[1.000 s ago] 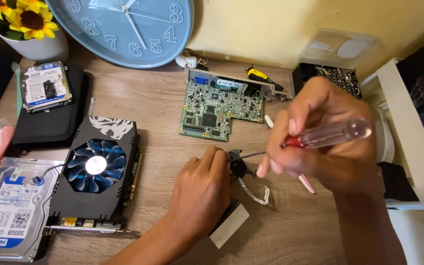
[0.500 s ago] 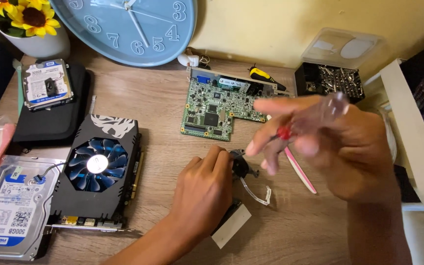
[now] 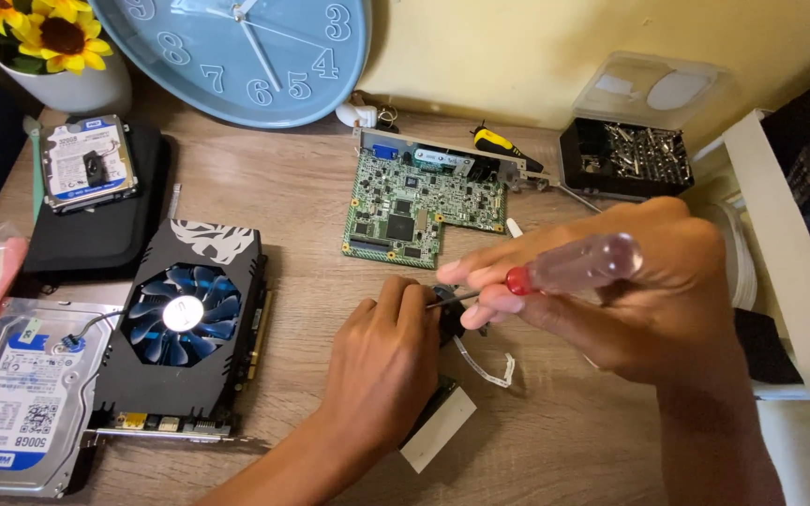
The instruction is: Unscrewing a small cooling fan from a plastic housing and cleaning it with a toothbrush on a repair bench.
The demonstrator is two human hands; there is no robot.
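Observation:
My left hand (image 3: pixel 382 361) rests on the wooden desk (image 3: pixel 564 450), its fingers closed over a small black part (image 3: pixel 450 319) with a white ribbon cable (image 3: pixel 486 367). A flat black and white piece (image 3: pixel 438 426) lies under that hand's wrist. My right hand (image 3: pixel 630 290) grips a screwdriver with a clear pink handle (image 3: pixel 574 265), held nearly level. Its thin shaft points left and its tip meets the small black part beside my left fingers.
A green circuit board (image 3: pixel 414 211) lies behind the hands. A graphics card with a blue fan (image 3: pixel 185 314) and two hard drives (image 3: pixel 25 403) (image 3: pixel 86 161) lie at left. A blue clock (image 3: pixel 236 47), a bit case (image 3: pixel 625 155), a yellow-handled screwdriver (image 3: pixel 503 147) and a white box (image 3: pixel 780 244) stand around.
My right hand swung the screwdriver about, then brought it level again with the tip back at the small black part. My left hand stayed put.

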